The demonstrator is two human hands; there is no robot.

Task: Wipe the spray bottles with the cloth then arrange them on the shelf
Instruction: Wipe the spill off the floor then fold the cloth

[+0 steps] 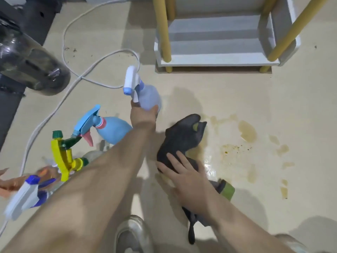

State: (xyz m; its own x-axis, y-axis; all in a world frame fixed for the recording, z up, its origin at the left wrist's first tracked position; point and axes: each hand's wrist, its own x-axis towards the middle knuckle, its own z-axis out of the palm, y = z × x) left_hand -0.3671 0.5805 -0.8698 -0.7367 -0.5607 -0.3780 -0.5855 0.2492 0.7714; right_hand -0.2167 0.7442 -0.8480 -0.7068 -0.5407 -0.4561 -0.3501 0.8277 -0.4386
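Observation:
My left hand (143, 115) grips a pale lilac spray bottle (149, 99) with a white and blue trigger head, held up above the floor. My right hand (189, 178) lies flat on a dark grey cloth (182, 137) spread on the floor, fingers straight. Left of my arm lie a light blue bottle (114, 129) with a pink trigger, a bottle with a yellow and green sprayer (63, 154), and a white and purple sprayer (27, 194). The white shelf (215, 59) with yellow posts stands at the top.
A white cable (87, 73) loops across the beige floor at the left. A dark clear container (31, 64) sits at the far left. Brown stains (247, 130) mark the floor to the right. A green sponge-like piece (228, 190) peeks out beside my right wrist.

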